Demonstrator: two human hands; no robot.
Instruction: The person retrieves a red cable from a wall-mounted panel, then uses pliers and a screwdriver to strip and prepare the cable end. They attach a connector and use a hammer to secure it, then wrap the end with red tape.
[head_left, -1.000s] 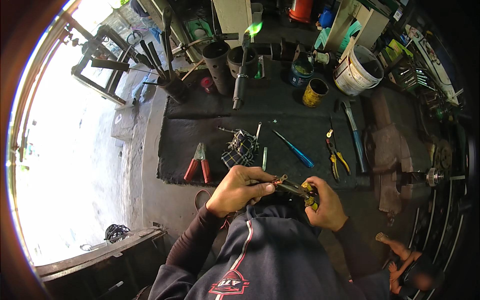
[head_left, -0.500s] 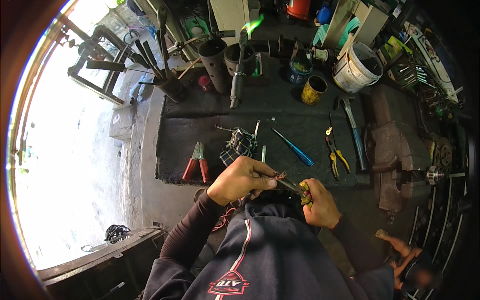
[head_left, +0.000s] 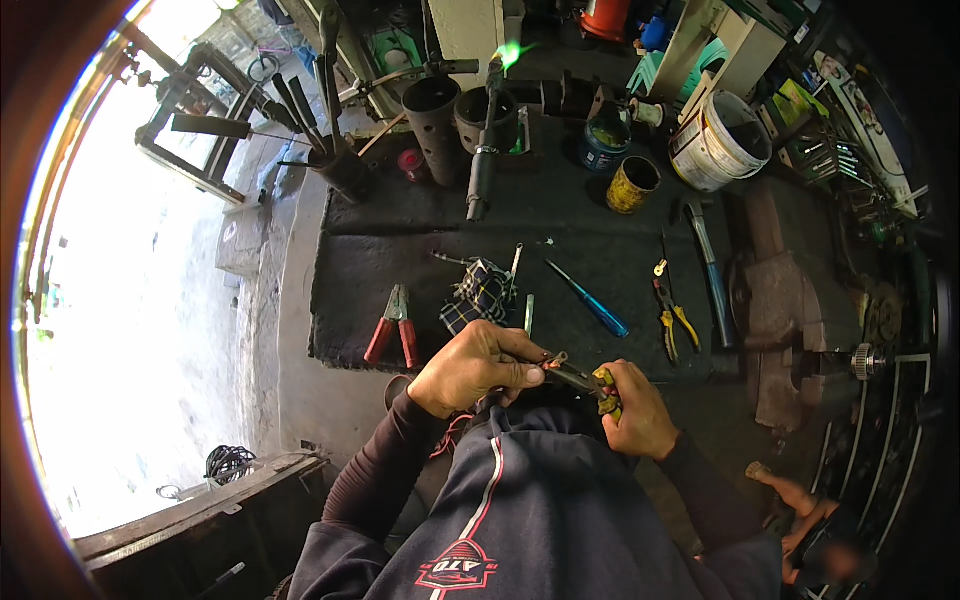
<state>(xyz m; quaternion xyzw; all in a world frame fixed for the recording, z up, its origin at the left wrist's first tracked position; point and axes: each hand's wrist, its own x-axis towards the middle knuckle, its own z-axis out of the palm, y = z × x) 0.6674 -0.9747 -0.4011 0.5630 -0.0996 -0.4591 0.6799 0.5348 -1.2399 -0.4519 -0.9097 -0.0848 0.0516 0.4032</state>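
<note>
My left hand (head_left: 470, 372) pinches a small copper-coloured wire end (head_left: 557, 361) between thumb and fingers, over my lap. Closed round the yellow handles of a pair of pliers (head_left: 573, 376) is my right hand (head_left: 640, 408). The pliers' dark jaws point left and meet the wire end or lie just beside it; which of these I cannot tell. A reddish wire (head_left: 452, 436) hangs below my left wrist, partly hidden by my arm. On the bench beyond my hands are a checked cloth (head_left: 484, 288), red-handled pliers (head_left: 393, 330) and a blue screwdriver (head_left: 592, 301).
A torch (head_left: 482, 165) with a green flame at its tip rests across metal pipes at the back. Yellow-handled pliers (head_left: 672, 318) and a hammer (head_left: 712, 275) lie right, beside a bench vise (head_left: 795, 300). A white bucket (head_left: 712, 155) stands behind. Another person (head_left: 800, 515) is at lower right.
Both hands have shifted slightly left with the pliers and wire end. The copper-coloured tip now sticks up more above the jaws. Bench items stay in place.
</note>
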